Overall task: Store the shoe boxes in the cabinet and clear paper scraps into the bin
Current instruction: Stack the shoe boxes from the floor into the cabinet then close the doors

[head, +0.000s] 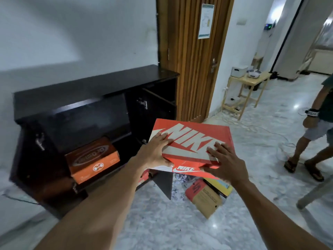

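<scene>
1. Shoe box (191,141) first: it's the red one, up in the air in front of the cabinet (81,98), tipped so the lid faces me. Biggest worry is the grip. Both hands only have the near edge, so the far end hangs free. If it sags, I reckon the lid pops or the whole thing slides out.
2. The open door (162,181) sits at about 7 o'clock of the box, very close to it. Swing the box toward the shelves at 9 o'clock and a corner could easily clip that door.
3. An orange box (93,157) fills part of the lower shelf, so a sloppy push might jam against it.
4. A pile of boxes (207,193) lies on the floor straight below, at 6 o'clock. A drop lands on them.
5. Hands: the left hand (156,150) clamps the near left corner, at 8 o'clock of the lid, fingers flat on top and thumb tucked under. The right hand (223,159) does the same at 4 o'clock, fingers spread on top and thumb on the front edge. So the shoe box sits between them and sticks out past the fingertips toward 12 o'clock.
</scene>
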